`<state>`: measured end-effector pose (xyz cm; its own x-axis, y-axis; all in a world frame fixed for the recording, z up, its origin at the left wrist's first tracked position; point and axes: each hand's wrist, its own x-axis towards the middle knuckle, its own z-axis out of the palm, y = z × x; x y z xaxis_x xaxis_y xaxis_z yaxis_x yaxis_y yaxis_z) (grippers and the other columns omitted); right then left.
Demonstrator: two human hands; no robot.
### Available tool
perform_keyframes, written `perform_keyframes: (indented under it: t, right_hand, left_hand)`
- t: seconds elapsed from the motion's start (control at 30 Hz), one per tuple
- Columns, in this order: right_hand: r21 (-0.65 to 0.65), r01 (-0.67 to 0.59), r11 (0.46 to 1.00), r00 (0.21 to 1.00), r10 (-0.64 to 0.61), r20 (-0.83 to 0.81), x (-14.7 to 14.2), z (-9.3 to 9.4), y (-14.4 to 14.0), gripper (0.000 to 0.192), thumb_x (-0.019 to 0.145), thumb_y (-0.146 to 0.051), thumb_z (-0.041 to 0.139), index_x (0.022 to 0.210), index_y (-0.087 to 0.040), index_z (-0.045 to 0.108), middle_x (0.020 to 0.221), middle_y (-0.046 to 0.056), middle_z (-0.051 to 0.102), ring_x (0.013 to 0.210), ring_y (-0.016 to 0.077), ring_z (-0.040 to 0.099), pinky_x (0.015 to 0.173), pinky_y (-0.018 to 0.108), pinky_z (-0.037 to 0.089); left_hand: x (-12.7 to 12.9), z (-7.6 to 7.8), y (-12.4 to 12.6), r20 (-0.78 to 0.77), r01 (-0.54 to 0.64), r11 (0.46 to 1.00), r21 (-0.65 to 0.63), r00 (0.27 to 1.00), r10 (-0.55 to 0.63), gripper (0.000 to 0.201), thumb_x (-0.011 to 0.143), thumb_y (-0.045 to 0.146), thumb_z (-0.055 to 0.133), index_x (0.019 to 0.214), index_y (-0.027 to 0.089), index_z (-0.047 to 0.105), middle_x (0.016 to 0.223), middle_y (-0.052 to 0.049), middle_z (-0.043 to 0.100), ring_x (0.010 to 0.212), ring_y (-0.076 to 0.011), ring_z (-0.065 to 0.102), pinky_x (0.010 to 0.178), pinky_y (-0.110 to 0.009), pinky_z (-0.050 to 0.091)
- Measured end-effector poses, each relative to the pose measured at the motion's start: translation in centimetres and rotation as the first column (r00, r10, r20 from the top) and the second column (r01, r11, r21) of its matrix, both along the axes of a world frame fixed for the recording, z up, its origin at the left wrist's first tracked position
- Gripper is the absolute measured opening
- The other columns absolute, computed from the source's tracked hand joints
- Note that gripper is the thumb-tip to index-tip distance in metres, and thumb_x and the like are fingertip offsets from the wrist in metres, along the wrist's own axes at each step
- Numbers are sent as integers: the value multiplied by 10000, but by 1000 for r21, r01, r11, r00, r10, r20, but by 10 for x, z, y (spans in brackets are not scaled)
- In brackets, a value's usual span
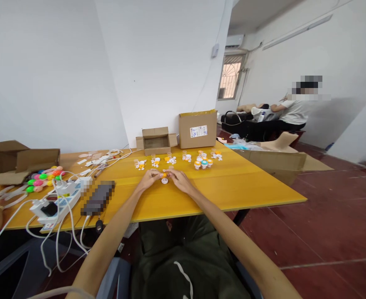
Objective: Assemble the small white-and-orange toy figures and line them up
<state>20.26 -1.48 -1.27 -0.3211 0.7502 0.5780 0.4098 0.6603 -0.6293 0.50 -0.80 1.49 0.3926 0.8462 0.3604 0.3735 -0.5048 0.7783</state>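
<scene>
Hands (148,177) (179,178) pinched together on small orange-white piece (164,179) mid-table (248,187); risk of slipping, rolling toward near edge.

Bright even daylight, barred window (229,74) glowing at back, soft shadows, wide-angle bending at edges, pixelated patches

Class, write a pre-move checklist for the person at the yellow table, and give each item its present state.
1. Both hands on the piece: left hand and right hand meet at the small orange and white piece: ok.
2. Grip firm: fingers hide it: cannot tell.
3. Piece over the yellow table: ok.
4. Row of small parts behind the hands, apart from them: ok.
5. Cables away from both hands: ok.
</scene>
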Motion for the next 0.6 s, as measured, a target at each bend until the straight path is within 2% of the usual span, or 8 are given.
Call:
perform_keyframes:
  t: [0.6]
  right_hand:
    - [-36, 6, 999, 1000, -5, 19, 1, 1, -1, 362, 934, -179, 459, 1188, -272, 700, 972, 33, 763, 907, 191, 705, 851, 319, 537]
  left_hand:
    - [1, 0, -2, -9, -24, 999, -35, 1000, 24, 264, 750, 490, 744, 754, 233, 804, 859, -48, 781, 880, -216, 674, 889, -339, 492]
